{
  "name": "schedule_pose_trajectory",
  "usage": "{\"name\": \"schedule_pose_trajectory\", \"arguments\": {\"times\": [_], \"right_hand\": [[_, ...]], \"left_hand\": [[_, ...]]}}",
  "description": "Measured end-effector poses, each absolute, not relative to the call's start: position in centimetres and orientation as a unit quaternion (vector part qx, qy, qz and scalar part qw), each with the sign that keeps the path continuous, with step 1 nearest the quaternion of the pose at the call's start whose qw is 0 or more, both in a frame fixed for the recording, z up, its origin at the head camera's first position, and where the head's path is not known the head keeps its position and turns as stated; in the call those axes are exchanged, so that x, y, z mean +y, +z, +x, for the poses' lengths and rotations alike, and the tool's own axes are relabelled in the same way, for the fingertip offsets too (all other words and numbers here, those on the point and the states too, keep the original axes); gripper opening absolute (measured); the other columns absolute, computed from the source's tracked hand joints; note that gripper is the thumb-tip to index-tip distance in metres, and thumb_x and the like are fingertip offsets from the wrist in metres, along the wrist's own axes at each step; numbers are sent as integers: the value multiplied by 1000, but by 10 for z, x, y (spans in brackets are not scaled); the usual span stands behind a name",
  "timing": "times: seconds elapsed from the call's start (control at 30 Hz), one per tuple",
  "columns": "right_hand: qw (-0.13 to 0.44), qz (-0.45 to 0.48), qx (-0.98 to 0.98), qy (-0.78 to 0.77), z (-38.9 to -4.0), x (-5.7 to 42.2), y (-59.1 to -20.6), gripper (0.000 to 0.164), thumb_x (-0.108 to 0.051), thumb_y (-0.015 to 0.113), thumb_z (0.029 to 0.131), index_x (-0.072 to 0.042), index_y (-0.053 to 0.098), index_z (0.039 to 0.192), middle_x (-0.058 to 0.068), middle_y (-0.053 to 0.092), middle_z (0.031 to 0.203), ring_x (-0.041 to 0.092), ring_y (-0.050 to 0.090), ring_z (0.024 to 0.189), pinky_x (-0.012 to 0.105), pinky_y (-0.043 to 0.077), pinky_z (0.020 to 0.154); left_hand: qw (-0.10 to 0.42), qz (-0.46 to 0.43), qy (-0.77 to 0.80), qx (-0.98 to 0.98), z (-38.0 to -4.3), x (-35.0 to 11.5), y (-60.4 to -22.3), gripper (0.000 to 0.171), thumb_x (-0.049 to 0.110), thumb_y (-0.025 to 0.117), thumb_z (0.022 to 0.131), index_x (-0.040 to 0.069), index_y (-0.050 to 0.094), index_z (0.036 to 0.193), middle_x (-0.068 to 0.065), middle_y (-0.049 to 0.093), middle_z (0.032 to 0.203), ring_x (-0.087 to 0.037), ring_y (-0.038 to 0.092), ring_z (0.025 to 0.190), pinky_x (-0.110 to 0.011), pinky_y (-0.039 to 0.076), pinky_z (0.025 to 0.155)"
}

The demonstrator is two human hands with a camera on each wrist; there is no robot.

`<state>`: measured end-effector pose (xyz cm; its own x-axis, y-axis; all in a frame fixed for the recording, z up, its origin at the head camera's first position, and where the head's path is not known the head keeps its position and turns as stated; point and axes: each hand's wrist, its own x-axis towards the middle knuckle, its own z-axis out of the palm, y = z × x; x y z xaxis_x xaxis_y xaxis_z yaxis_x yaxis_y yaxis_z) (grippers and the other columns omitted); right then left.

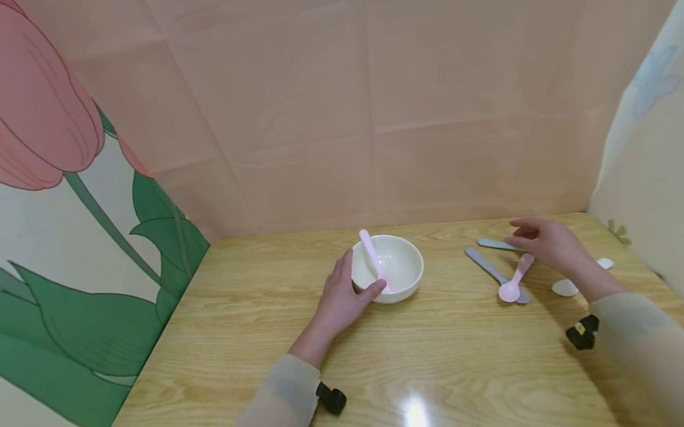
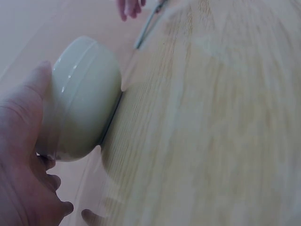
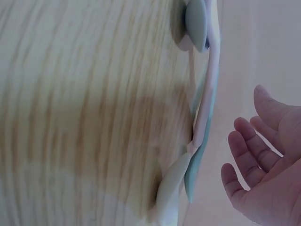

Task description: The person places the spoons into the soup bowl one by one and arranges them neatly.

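Note:
A white bowl (image 1: 400,295) stands upright on the table, a pink spoon (image 1: 371,251) leaning inside it with the handle over the far rim. My left hand (image 1: 340,295) grips the bowl's left side, thumb at the near rim; in the left wrist view the thumb lies along the bowl wall (image 2: 89,101). My right hand (image 1: 554,247) hovers above several spoons, fingers loosely bent and holding nothing, as the right wrist view shows. Beneath or beside it lie a teal utensil (image 1: 494,244) partly hidden by the fingers, a grey-blue spoon (image 1: 486,264), a second pink spoon (image 1: 511,290) crossing it, and a white spoon (image 1: 565,287) partly behind the forearm.
The wooden table (image 1: 437,354) ends at a pink cloth backdrop (image 1: 304,114). A tulip-printed sheet (image 1: 86,335) borders the left side, and a pale printed sheet (image 1: 658,183) the right. Black devices (image 1: 333,399) are worn at both wrists.

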<state>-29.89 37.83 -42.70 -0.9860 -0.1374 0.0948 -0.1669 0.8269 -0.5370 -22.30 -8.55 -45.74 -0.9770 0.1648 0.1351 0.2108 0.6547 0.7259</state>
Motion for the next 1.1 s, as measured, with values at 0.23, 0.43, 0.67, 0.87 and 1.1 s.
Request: {"name": "schedule_pose_trajectory", "arguments": {"times": [0.23, 0.43, 0.67, 0.87, 1.1], "right_hand": [[10, 70, -958, 279, -302, 385, -432, 74, -44, 69, 111, 11, 49, 157, 37, 64, 139, 55, 59, 126, 72, 45, 102], [-12, 65, -960, 274, -302, 386, -432, 75, -45, 67, 112, 11, 48, 157, 38, 62, 140, 56, 58, 127, 71, 46, 101], [-24, 69, -962, 262, -302, 387, -434, 76, -45, 68, 111, 14, 48, 155, 38, 63, 138, 56, 59, 123, 72, 46, 100], [-29, 74, -962, 260, -307, 394, -440, 73, -43, 68, 112, 14, 50, 154, 38, 65, 135, 55, 61, 122, 73, 46, 101], [-24, 81, -961, 264, -313, 402, -450, 72, -42, 72, 109, 14, 53, 152, 38, 66, 133, 54, 62, 121, 69, 47, 101]], "left_hand": [[29, -106, -400, -910, -223, -85, -457, 112, 72, 70, 99, 13, 18, 178, -12, 28, 180, -44, 32, 161, -63, 32, 127], [29, -105, -406, -907, -223, -86, -456, 111, 73, 69, 99, 14, 18, 178, -11, 29, 180, -43, 33, 160, -63, 33, 126], [28, -104, -404, -908, -223, -86, -457, 112, 74, 69, 98, 16, 17, 178, -10, 27, 180, -43, 32, 160, -64, 33, 126], [27, -104, -404, -909, -223, -86, -457, 112, 74, 69, 98, 16, 17, 178, -9, 26, 181, -43, 31, 161, -64, 32, 126], [22, -100, -404, -909, -223, -86, -457, 112, 75, 68, 98, 17, 16, 179, -7, 25, 181, -42, 31, 161, -64, 32, 126]]}}
